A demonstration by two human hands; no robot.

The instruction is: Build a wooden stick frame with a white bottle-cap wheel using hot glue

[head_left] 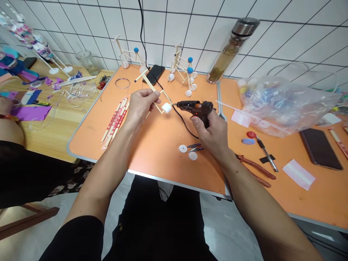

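My left hand (143, 105) pinches a small frame of glued wooden sticks (149, 80) above the orange table. A white bottle cap (166, 107) sits at the frame's lower end. In my right hand (210, 128) is a black hot glue gun (195, 107), its nozzle pointing left, a short gap from the cap. A small orange light glows on its body. Below the hands lie white plastic discs (193, 156) and scissors (196, 148) partly hidden by my right hand. Bundled chopsticks in red-printed wrappers (116, 122) rest beside my left wrist.
Two stick models with blue balls (136, 50) (190, 69) stand at the back near a phone (153, 75) and a tea bottle (231, 50). Rightward are a plastic bag (288, 101), pliers (257, 167), a pen (266, 154) and another phone (320, 148). Someone sits at left.
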